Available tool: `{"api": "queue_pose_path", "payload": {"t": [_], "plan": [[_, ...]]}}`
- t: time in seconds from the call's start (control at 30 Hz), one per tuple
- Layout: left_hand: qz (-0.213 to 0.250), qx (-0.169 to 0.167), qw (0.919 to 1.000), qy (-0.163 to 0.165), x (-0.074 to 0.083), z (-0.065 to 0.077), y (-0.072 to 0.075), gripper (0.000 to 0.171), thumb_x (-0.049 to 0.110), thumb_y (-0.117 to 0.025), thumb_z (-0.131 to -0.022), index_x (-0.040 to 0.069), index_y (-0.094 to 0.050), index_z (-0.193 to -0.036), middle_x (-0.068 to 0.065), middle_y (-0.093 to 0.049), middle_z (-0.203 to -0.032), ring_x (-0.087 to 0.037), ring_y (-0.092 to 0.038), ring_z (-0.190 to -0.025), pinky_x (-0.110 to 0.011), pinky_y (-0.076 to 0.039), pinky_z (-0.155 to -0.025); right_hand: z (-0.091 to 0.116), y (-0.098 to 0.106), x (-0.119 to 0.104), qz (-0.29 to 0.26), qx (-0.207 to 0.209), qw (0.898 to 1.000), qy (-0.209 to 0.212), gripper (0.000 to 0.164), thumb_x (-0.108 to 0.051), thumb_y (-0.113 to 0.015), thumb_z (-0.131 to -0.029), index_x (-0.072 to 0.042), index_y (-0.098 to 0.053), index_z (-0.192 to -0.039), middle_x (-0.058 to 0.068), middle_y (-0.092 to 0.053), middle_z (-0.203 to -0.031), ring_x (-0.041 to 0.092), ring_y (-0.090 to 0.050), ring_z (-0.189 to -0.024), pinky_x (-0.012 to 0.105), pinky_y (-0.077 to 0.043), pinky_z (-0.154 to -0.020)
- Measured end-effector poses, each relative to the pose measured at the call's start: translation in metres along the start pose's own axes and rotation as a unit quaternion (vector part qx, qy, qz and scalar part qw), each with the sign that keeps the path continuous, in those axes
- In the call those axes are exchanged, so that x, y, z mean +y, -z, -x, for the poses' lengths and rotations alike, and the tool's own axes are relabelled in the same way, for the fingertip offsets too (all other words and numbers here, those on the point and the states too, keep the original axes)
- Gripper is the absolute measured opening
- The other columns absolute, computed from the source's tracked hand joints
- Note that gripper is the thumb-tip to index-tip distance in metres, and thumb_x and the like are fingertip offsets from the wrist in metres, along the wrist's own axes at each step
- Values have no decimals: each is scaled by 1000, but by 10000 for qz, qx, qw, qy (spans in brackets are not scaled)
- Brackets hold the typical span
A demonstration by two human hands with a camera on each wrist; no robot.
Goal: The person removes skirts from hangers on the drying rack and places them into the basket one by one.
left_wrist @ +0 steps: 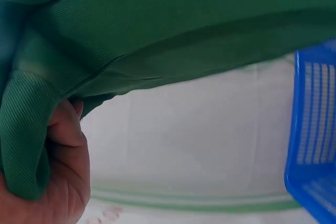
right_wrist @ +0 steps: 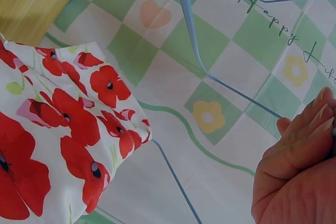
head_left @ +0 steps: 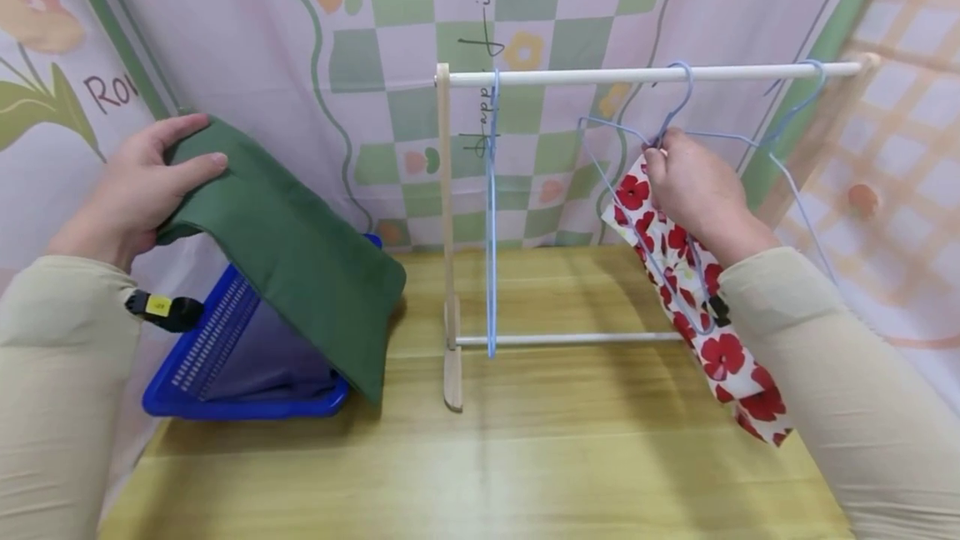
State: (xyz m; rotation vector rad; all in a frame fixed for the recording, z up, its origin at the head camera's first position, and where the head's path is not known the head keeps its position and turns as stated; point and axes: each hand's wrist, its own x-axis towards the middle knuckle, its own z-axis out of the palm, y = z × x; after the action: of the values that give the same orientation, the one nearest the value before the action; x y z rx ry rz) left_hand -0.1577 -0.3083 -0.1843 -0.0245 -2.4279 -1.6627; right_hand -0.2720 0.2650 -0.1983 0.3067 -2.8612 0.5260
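Holding the middle blue hanger (head_left: 677, 109) just under its hook, the person's right grip (head_left: 693, 186) is closed tight with its fingers curled in. The hook sits on the white bar (head_left: 570, 76). A cloth with red poppies (head_left: 723, 354) hangs down by this hanger, and I cannot tell if the wire goes through it or if the fingers pinch it too. The left grip (head_left: 142, 182) is closed on one end of a green cloth (head_left: 300, 248), which droops over the blue basket (head_left: 240, 408) on the yellow surface (head_left: 487, 473). My guess is that the poppy cloth is up, or nearly up. The green cloth is not on a hanger yet, so that part looks left to do. The left hanger (head_left: 491, 215) and the right hanger (head_left: 806, 215) look bare where I can see them. Something dark (head_left: 262, 387) lies in the basket, but I cannot tell if it is cloth.
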Motion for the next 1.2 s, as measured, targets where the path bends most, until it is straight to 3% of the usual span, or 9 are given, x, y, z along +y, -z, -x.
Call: {"api": "queue_pose_path", "payload": {"t": [0.13, 0.23, 0.3, 0.43, 0.5, 0.6, 0.7, 0.9, 1.2], "plan": [[-1097, 190, 9936, 168, -12, 5, 15, 72, 35, -61, -106, 27, -25, -167, -2, -43, -154, 3, -61, -78, -24, -54, -58, 0, 2, 1, 32, 44, 10000, 0, 60, -43, -27, -113, 7, -44, -142, 19, -65, -88, 34, -59, -71, 46, -46, -61], [-1786, 338, 9830, 269, -21, 8, 24, 73, 41, -58, -106, 24, -22, -168, -14, -28, -168, 2, -56, -86, -24, -52, -58, 0, 2, 2, 32, 54, 10000, -16, 61, -43, -27, -113, 7, -44, -142, 21, -63, -90, 34, -59, -73, 46, -46, -62], [-2238, 396, 9734, 306, -26, 11, 28, 75, 44, -54, -107, 21, -19, -168, -21, -13, -173, -7, -54, -98, -22, -51, -59, 0, 2, 2, 32, 60, 10000, -22, 60, -43, -27, -113, 7, -45, -142, 21, -62, -90, 35, -59, -74, 47, -47, -63], [-3009, 389, 9524, 295, -34, 15, 34, 73, 41, -47, -109, 11, -15, -168, -30, -13, -170, -40, -49, -123, -33, -52, -72, 0, 1, 2, 54, 80, 10000, -21, 60, -43, -27, -113, 7, -45, -141, 20, -62, -89, 39, -60, -80, 53, -49, -70], [-3449, 388, 9374, 280, -38, 16, 37, 72, 39, -45, -110, 8, -15, -168, -35, -17, -167, -54, -41, -132, -48, -51, -85, 0, 1, 2, 67, 85, 9999, -25, 59, -42, -27, -113, 7, -46, -140, 20, -62, -87, 40, -60, -81, 54, -48, -72], [-4037, 358, 9140, 170, -43, 15, 40, 70, 30, -47, -110, 2, -16, -166, -43, -24, -159, -62, -38, -132, -74, -38, -97, 0, 0, 1, 56, 72, 9999, -61, 59, -43, -27, -113, 6, -46, -139, 18, -63, -85, 38, -60, -78, 52, -48, -68], [-4633, 319, 8856, -75, -48, 13, 41, 67, 18, -53, -107, -4, -22, -162, -48, -35, -148, -66, -39, -128, -77, -34, -103, 0, 0, 1, 51, 52, 9999, -90, 58, -43, -27, -113, 5, -45, -139, 17, -63, -84, 34, -59, -74, 48, -46, -63], [-5300, 296, 8471, -262, -56, 12, 39, 64, 5, -59, -101, -6, -31, -158, -47, -43, -141, -65, -45, -124, -76, -37, -103, 0, -1, 1, 51, 66, 9999, -73, 57, -42, -28, -113, 6, -46, -139, 18, -62, -85, 36, -59, -76, 49, -47, -66], [-5665, 433, 8225, -248, -61, 17, 37, 65, 3, -56, -100, 1, -31, -160, -42, -46, -139, -62, -51, -118, -75, -46, -91, 0, 0, 1, 76, 93, 9999, -38, 59, -43, -27, -113, 6, -46, -140, 19, -63, -87, 40, -61, -82, 54, -48, -73]]}}
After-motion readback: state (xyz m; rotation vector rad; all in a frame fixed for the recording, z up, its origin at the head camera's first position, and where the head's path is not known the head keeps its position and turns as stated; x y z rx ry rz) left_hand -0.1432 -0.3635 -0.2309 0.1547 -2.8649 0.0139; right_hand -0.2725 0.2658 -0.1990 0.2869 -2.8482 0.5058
